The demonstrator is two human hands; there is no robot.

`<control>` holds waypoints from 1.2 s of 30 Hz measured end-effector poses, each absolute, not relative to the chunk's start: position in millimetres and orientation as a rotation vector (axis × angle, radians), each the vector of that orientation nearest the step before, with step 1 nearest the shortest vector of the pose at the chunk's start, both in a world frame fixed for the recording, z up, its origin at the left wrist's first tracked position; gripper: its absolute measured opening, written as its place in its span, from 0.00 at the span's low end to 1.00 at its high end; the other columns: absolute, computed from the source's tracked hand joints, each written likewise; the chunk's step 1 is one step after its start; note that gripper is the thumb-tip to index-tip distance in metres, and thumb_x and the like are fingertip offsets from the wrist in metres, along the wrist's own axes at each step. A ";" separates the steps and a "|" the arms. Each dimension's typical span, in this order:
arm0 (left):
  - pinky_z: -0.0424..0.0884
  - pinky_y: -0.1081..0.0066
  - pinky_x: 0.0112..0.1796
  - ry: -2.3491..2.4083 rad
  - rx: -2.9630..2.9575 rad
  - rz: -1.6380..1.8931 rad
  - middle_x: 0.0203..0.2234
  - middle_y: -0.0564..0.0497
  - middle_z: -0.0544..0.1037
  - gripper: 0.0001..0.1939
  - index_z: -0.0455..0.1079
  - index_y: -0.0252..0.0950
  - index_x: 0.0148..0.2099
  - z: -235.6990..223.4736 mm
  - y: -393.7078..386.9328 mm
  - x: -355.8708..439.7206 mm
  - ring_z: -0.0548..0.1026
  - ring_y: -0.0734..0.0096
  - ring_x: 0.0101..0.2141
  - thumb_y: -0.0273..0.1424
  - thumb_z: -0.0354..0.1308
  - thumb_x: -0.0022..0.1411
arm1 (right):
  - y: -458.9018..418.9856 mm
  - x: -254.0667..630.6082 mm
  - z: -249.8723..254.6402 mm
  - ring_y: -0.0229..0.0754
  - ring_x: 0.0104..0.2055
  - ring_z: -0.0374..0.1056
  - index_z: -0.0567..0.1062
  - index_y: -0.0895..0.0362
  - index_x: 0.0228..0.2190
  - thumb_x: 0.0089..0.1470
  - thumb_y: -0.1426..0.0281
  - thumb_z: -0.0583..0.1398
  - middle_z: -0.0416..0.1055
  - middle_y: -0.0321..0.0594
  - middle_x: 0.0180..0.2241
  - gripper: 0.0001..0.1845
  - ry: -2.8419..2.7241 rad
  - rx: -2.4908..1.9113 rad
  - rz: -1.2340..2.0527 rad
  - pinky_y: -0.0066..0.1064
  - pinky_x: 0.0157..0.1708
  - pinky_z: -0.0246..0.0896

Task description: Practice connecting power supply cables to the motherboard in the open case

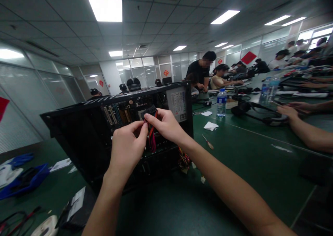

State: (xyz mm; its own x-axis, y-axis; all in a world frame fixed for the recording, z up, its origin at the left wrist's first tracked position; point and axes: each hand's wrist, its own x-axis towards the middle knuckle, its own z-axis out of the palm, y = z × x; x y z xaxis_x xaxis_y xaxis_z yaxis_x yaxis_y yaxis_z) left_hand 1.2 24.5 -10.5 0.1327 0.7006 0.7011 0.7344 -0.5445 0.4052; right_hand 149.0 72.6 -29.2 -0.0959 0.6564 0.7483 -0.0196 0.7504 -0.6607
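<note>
In front of me a black computer case [78,135] stands on the green table with its side open. Inside it show the motherboard [122,116] with its slots and the labelled power supply [178,102]. My right hand [165,125] pinches a black power connector [151,110] with red, orange and purple wires [152,138] hanging from it. My left hand [130,145] is closed, thumb and forefinger pressed together at those wires just below the connector. A bundle of yellow, red and black cables [183,159] dangles out at the case's lower right.
To the right lie a screwdriver [208,142], crumpled paper [211,126], a water bottle [221,103] and a black headset [260,114] near another person's hands [288,111]. A blue tray [28,184] and a black box [76,208] sit left. Several people work farther back.
</note>
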 end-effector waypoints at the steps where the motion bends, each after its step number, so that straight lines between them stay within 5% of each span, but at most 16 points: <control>1: 0.69 0.73 0.30 -1.486 -2.352 -1.430 0.32 0.49 0.84 0.16 0.82 0.37 0.42 -11.6 27.6 0.4 0.80 0.65 0.28 0.40 0.56 0.64 | 74.5 148.8 -31.1 0.36 0.29 0.64 0.72 0.58 0.27 0.58 0.58 0.60 0.70 0.34 0.25 0.17 -1.587 -0.535 0.565 0.27 0.30 0.59; 9: 0.68 0.72 0.30 -1.633 -2.425 -1.420 0.32 0.48 0.85 0.19 0.82 0.36 0.42 -24.0 59.1 -9.2 0.80 0.62 0.30 0.41 0.54 0.64 | 88.1 143.8 -47.8 0.35 0.24 0.59 0.66 0.56 0.24 0.62 0.58 0.58 0.64 0.32 0.21 0.19 -1.645 -0.707 0.091 0.29 0.27 0.50; 17: 0.68 0.69 0.38 -1.814 -2.474 -1.237 0.39 0.44 0.84 0.19 0.82 0.35 0.42 -49.0 99.2 -20.4 0.80 0.55 0.41 0.38 0.51 0.65 | 110.3 139.5 -68.0 0.41 0.32 0.69 0.73 0.58 0.32 0.64 0.62 0.57 0.75 0.41 0.31 0.13 -1.784 -0.926 0.048 0.29 0.33 0.56; 24: 0.59 0.71 0.28 -1.830 -2.661 -0.990 0.17 0.51 0.73 0.22 0.68 0.36 0.21 -69.5 123.3 -29.5 0.70 0.66 0.24 0.40 0.46 0.63 | 130.2 141.4 -84.0 0.42 0.35 0.72 0.77 0.60 0.36 0.65 0.61 0.57 0.78 0.44 0.34 0.16 -1.871 -1.313 0.085 0.28 0.32 0.54; 36: 0.58 0.70 0.29 -1.960 -2.596 -0.819 0.21 0.48 0.78 0.20 0.73 0.35 0.24 -77.0 128.7 -29.9 0.73 0.65 0.26 0.37 0.49 0.63 | 135.3 140.0 -90.4 0.45 0.37 0.74 0.79 0.58 0.37 0.61 0.58 0.58 0.80 0.45 0.36 0.17 -1.861 -1.448 0.175 0.29 0.31 0.54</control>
